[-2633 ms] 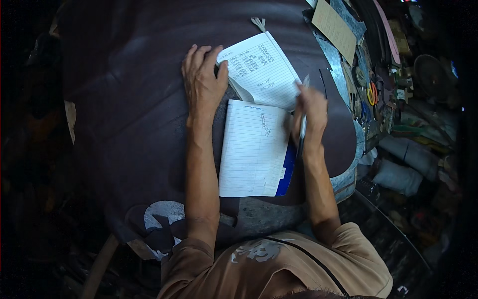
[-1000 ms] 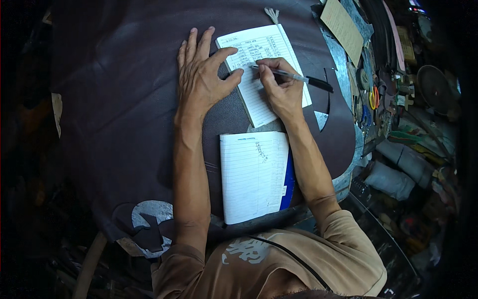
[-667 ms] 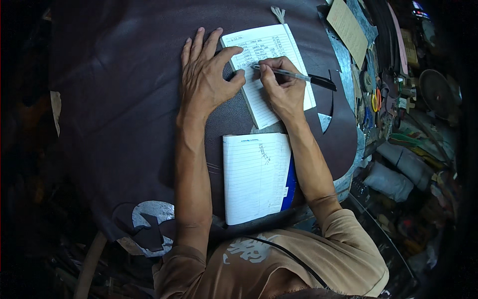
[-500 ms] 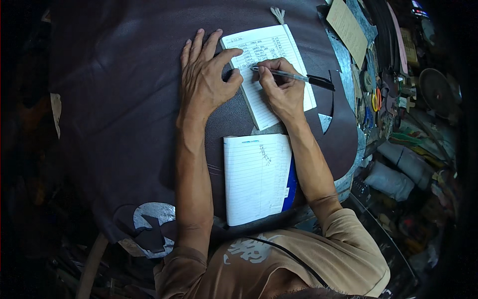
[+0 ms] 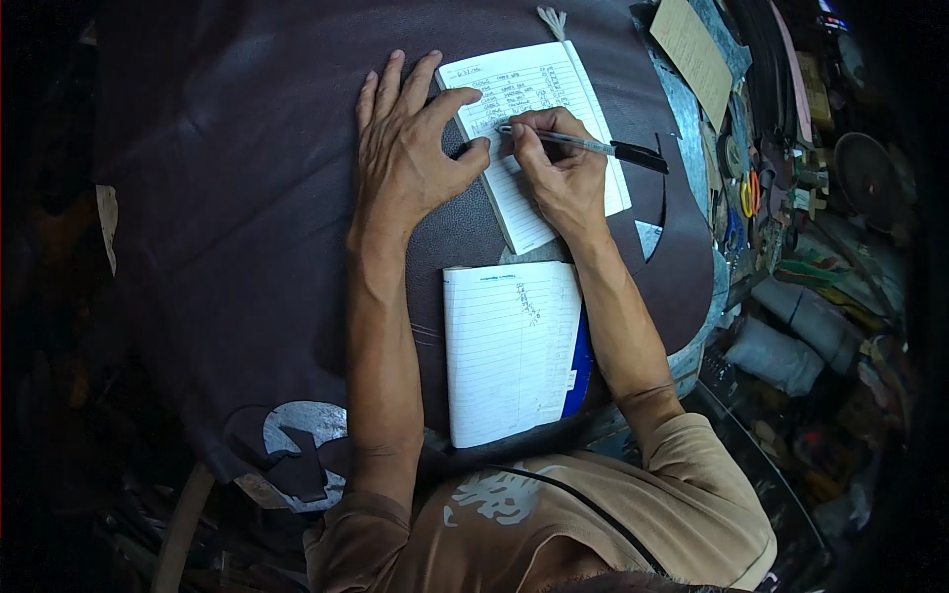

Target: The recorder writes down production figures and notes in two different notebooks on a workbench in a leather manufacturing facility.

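Note:
A small lined notepad [image 5: 534, 232] with handwritten rows on its upper part lies on a dark brown sheet of leather [image 5: 247, 178]. My right hand [image 5: 565, 178] grips a clear pen [image 5: 590, 145] with a black cap on its back end; the pen's tip touches the page just below the written lines. My left hand [image 5: 410, 148] lies spread at the pad's left edge, thumb and forefinger reaching onto the paper and the other fingers on the leather. Nearer to me, between my forearms, a larger lined notebook [image 5: 509, 356] lies folded open, a blue cover showing at its right side.
A tan card [image 5: 690, 61] lies at the upper right. Beyond the leather's right edge are orange-handled scissors [image 5: 751, 193], loose tools and clear plastic-wrapped bundles [image 5: 776, 356]. Leather scraps [image 5: 301, 465] sit at the near left corner. A frayed pale cord [image 5: 554, 22] sticks out above the pad.
My right hand and the pen have shifted very slightly along the line of writing. My left hand stays at the pad's edge, and the whole view has moved a little.

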A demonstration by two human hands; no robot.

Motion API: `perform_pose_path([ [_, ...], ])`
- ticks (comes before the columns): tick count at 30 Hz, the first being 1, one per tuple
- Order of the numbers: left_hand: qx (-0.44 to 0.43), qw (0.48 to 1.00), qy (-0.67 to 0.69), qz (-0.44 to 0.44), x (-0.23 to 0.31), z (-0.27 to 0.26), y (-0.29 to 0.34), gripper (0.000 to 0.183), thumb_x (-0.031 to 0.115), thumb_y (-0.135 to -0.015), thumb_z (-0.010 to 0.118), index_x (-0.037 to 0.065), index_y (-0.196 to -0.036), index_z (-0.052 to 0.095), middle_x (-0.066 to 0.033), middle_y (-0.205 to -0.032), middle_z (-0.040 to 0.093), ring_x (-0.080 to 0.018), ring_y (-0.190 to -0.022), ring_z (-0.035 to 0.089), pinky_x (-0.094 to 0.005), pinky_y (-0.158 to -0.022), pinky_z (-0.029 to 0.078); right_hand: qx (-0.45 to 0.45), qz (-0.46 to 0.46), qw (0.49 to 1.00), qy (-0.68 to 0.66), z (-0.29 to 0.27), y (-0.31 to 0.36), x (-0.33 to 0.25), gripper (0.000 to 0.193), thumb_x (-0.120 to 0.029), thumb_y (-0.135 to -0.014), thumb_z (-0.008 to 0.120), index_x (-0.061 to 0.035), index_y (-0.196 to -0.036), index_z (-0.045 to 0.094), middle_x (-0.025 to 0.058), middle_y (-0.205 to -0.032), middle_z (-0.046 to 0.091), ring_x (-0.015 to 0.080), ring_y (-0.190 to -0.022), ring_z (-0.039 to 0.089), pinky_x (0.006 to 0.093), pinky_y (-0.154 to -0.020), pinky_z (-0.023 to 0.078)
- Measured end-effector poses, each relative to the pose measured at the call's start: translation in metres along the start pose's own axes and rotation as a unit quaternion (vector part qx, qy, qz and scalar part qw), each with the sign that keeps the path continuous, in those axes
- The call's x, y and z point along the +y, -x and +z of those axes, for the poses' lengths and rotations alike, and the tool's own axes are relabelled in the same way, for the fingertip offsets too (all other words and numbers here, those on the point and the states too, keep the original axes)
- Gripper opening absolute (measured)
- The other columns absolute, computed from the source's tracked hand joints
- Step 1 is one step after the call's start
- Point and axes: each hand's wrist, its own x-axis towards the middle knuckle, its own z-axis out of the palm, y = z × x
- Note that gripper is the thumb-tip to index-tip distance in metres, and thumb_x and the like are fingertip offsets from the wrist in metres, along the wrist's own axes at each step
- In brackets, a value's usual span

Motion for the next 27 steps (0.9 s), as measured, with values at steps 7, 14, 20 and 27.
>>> perform_pose_path([
  [7,-0.001,1.0,-0.006,0.002,0.0002,-0.0007,-0.0007,0.046,0.032,-0.07,0.073,0.021,-0.115,0.071,-0.013,-0.146,0.048,-0.0358,-0.143,0.031,-0.0504,-0.121,0.014,-0.012,-0.09,0.994,0.052,-0.0007,-0.004,0.0003,0.015,-0.012,-0.088,0.065,0.0016,-0.082,0.067,0.0063,-0.063,0.064,0.0085,-0.051,0.053,0.023,-0.045,0.04],
  [14,-0.006,1.0,-0.004,-0.003,0.0003,0.0012,0.0011,0.046,0.032,-0.071,0.074,0.022,-0.117,0.07,-0.0111,-0.147,0.046,-0.0346,-0.143,0.03,-0.0509,-0.121,0.014,-0.016,-0.081,0.996,0.027,-0.0009,-0.0027,0.004,0.014,-0.011,-0.088,0.064,0.0018,-0.083,0.067,0.0067,-0.064,0.064,0.0088,-0.052,0.054,0.0238,-0.046,0.041],
  [20,-0.007,1.0,-0.009,-0.001,-0.0019,0.0014,0.0017,0.048,0.032,-0.071,0.075,0.024,-0.118,0.069,-0.0095,-0.148,0.045,-0.0339,-0.144,0.029,-0.0516,-0.12,0.014,-0.042,-0.054,0.997,0.03,-0.0028,-0.0025,0.0007,0.014,-0.011,-0.088,0.064,0.002,-0.083,0.067,0.0069,-0.065,0.064,0.0083,-0.056,0.054,0.0236,-0.051,0.043],
  [27,0.001,1.0,-0.002,0.002,-0.0001,0.001,0.0009,0.046,0.033,-0.071,0.075,0.02,-0.115,0.071,-0.0126,-0.146,0.048,-0.0354,-0.143,0.031,-0.0508,-0.121,0.013,-0.015,-0.057,0.998,0.004,-0.0025,-0.0024,0.0041,0.014,-0.01,-0.089,0.063,0.0024,-0.084,0.066,0.0062,-0.064,0.063,0.0079,-0.053,0.052,0.0239,-0.047,0.041],
])
